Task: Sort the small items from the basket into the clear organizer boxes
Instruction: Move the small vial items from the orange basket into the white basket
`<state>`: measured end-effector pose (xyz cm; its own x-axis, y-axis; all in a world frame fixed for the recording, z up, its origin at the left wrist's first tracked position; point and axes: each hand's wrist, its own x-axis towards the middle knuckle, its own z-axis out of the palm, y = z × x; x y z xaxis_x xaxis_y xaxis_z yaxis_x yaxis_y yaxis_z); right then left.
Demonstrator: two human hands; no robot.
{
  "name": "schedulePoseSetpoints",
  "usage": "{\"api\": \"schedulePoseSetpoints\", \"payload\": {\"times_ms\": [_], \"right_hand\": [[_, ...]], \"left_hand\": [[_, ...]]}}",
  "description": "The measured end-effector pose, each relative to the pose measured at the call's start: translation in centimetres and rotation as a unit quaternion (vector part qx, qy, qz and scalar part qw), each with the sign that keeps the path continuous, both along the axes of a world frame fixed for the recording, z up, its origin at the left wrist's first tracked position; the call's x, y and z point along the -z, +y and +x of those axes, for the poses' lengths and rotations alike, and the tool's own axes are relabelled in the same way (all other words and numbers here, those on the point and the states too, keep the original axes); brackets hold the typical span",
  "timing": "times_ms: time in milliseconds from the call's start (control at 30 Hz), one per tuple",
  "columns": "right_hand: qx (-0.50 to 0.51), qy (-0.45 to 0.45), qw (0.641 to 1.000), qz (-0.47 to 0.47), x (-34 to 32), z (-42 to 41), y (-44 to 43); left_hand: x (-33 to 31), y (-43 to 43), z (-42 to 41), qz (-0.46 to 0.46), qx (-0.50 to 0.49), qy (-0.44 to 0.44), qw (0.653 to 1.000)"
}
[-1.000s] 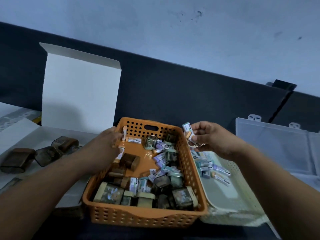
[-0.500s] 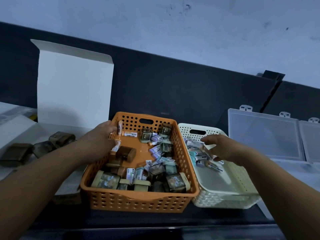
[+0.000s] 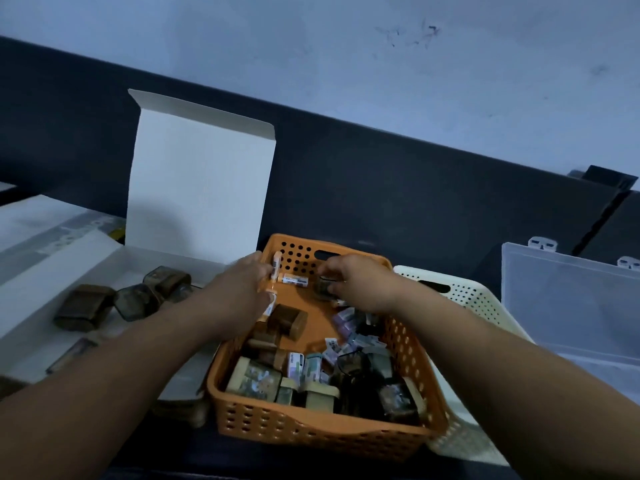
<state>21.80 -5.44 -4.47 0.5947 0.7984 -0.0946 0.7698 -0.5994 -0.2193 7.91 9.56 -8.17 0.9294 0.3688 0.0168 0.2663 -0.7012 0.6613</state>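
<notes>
My left hand [image 3: 239, 289] lies flat, fingers straight, on the 10 o'clock rim of the perforated orange plastic basket [image 3: 311, 431]. My right hand [image 3: 360, 285] curls round a small dark glass jar [image 3: 321, 289] at the basket's 12 o'clock. The frosted clear organizer box [image 3: 568, 306] sits at 3 o'clock.

The person shows 2 bare forearms and 2 bare hands. The left forearm [image 3: 121, 368] and the right forearm [image 3: 502, 358] are uncovered along all their visible length, broad and rounded. The left hand [image 3: 239, 289] and the right hand [image 3: 360, 285] have short, thick fingers; in this dim light the knuckles seem smooth.
</notes>
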Motion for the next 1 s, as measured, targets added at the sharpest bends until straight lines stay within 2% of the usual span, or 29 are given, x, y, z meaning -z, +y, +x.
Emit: {"api": "schedulePoseSetpoints", "payload": {"times_ms": [200, 300, 367, 633, 667, 733, 833, 900, 1000], "right_hand": [[-0.048, -0.035, 0.997, -0.046, 1.1, 1.0, 6.0], [-0.065, -0.076, 0.989, -0.107, 2.3, 1.2, 7.8], [-0.064, -0.09, 0.984, -0.14, 3.2, 1.4, 8.2], [-0.023, -0.077, 0.985, -0.155, 3.6, 2.2, 7.9], [-0.024, -0.07, 0.988, -0.134, 3.6, 2.2, 7.8], [-0.012, -0.023, 0.999, -0.022, 3.6, 2.4, 7.7], [0.001, 0.08, 0.985, 0.152, 3.4, 2.3, 7.4], [-0.017, 0.103, 0.978, 0.18, 3.2, 2.2, 7.4], [-0.019, 0.085, 0.982, 0.168, 3.5, 2.3, 7.9]], "left_hand": [[0.4, 0.5, -0.1, -0.004, 0.006, -0.002, 1.0], [0.6, 0.7, 0.0, -0.031, 0.006, -0.01, 0.999], [0.8, 0.8, 0.0, -0.043, 0.006, -0.017, 0.999], [0.9, 0.8, 0.0, -0.026, 0.004, -0.013, 1.0], [0.9, 0.8, 0.0, -0.024, 0.002, -0.01, 1.0], [0.9, 0.8, 0.0, -0.018, 0.0, -0.005, 1.0], [0.8, 0.8, 0.0, -0.01, 0.0, -0.005, 1.0], [0.6, 0.7, -0.1, -0.007, 0.003, -0.01, 1.0], [0.7, 0.7, -0.1, -0.002, 0.007, -0.016, 1.0]]}}
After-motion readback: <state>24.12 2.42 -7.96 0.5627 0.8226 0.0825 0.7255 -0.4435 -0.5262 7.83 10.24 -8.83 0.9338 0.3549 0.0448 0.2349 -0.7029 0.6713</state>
